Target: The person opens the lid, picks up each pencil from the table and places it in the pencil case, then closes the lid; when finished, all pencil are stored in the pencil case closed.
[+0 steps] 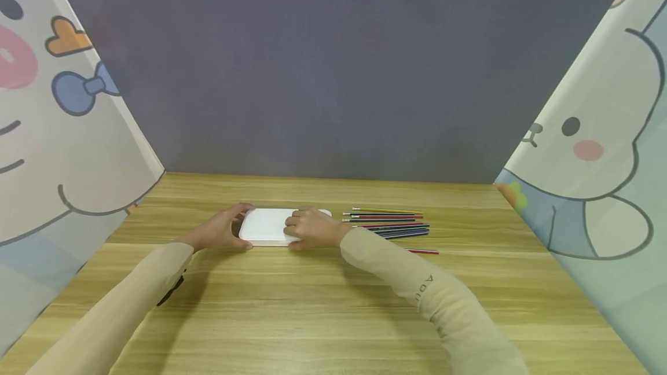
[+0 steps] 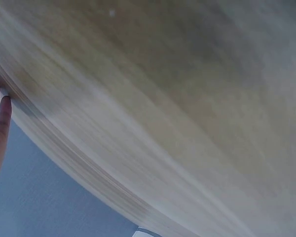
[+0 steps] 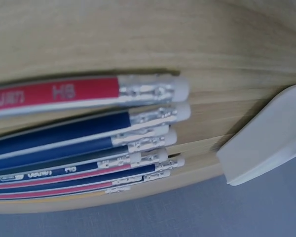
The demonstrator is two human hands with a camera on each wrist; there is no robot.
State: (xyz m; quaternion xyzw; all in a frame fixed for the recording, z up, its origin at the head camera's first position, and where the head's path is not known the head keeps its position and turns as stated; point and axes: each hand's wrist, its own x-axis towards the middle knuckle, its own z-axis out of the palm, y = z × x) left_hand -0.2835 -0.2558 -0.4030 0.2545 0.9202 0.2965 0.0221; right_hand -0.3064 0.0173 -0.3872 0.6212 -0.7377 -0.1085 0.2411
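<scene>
A flat white case [image 1: 266, 225] with rounded corners lies lengthwise on the wooden table. My left hand [image 1: 221, 229] grips its left end, thumb at the near corner and fingers at the far one. My right hand [image 1: 312, 228] lies over the right part, fingers bent across the top and thumb at the near edge. In the right wrist view, one end of the white case [image 3: 266, 140] shows beside several pencils. Only a few fingers of the left hand [image 2: 0, 123] appear at the edge of the left wrist view.
Right of the case, several pencils [image 1: 401, 230] lie roughly parallel, dark blue, red and one yellow, their white erasers toward the case. A red pencil [image 1: 424, 252] lies nearer, partly behind the right sleeve. A grey panel [image 1: 333, 74] rises behind the table [image 1: 292, 317], with cartoon-printed sheets at both sides.
</scene>
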